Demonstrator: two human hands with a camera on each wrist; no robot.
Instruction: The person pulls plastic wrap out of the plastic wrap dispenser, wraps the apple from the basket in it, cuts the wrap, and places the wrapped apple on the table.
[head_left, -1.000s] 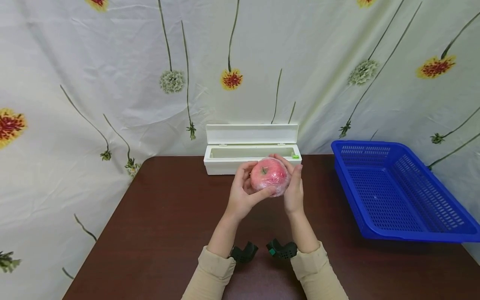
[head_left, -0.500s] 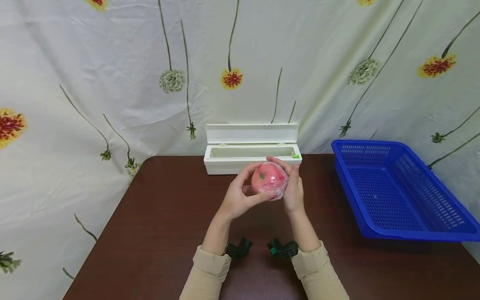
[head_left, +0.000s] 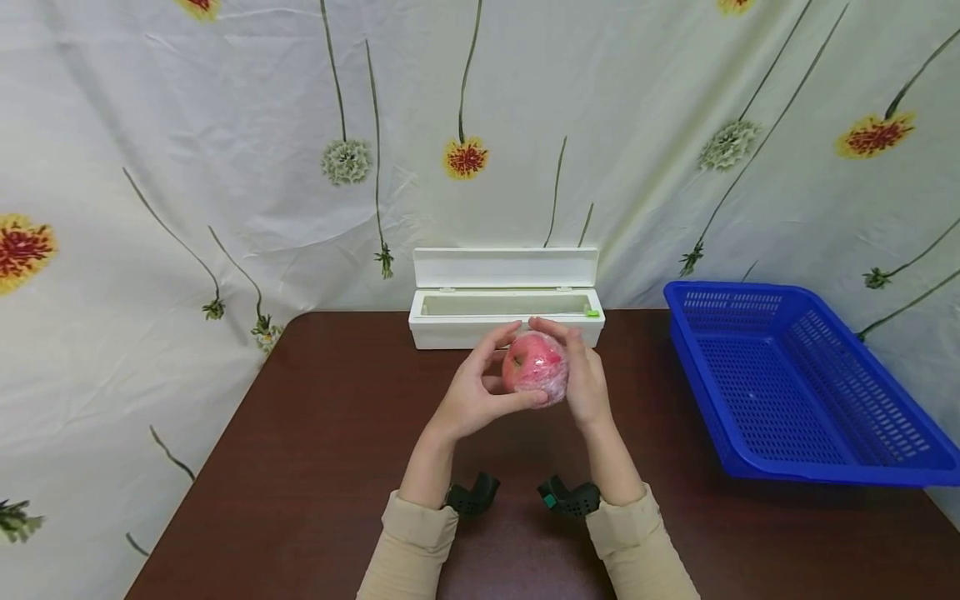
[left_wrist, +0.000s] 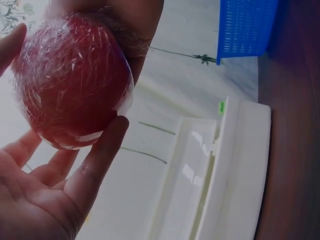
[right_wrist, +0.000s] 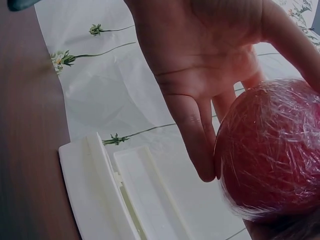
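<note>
A red apple (head_left: pixel 535 367) wrapped in clear cling film is held up over the table between both hands. The left hand (head_left: pixel 475 390) grips it from the left, thumb across the near side and fingers around the far side. Cupped against its right side, the right hand (head_left: pixel 587 379) bends its fingers over the far edge. Crinkled film covers the apple (left_wrist: pixel 75 80) in the left wrist view. In the right wrist view the left palm (right_wrist: pixel 200 50) shows above the apple (right_wrist: pixel 275 150), while most of the right hand is hidden or dark.
Behind the hands stands a long white box (head_left: pixel 506 332) with its lid raised and a small green piece at its right end. A blue plastic basket (head_left: pixel 806 473) is at the right. A flowered cloth (head_left: pixel 285 100) hangs behind the brown table (head_left: pixel 337 433).
The apple has shifted slightly down and turned a little in the hands. The left forearm has moved left, and the right hand has closed in along the apple's side.
</note>
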